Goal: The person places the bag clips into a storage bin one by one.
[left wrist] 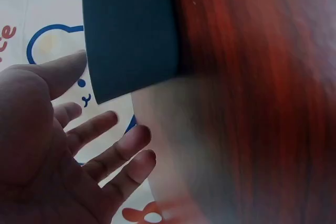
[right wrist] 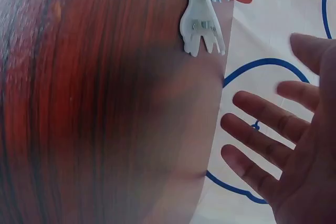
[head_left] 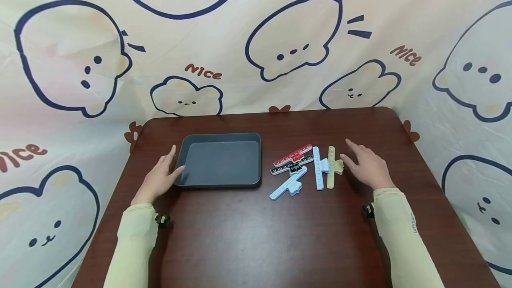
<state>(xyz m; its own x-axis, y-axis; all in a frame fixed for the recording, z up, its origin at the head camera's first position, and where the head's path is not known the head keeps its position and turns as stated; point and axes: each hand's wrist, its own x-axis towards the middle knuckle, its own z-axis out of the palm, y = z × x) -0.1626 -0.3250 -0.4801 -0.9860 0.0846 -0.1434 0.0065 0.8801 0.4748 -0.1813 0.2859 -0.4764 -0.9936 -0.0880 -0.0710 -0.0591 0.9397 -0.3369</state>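
Note:
My left hand is beside the left edge of a dark grey tray, fingers extended and thumb right at the rim. The left wrist view shows its fingers spread next to the tray's corner. Right of the tray lies a group of ruler-shaped clips: a red clip, a black clip, a slanted blue clip, an upright blue clip and a pale yellow clip. Just right of the yellow clip hovers my right hand, fingers loosely extended and holding nothing.
Everything stands on a dark brown wooden table. Behind it and at both sides hangs a pale cloth with bear drawings. Both wrists carry small dark devices on straps.

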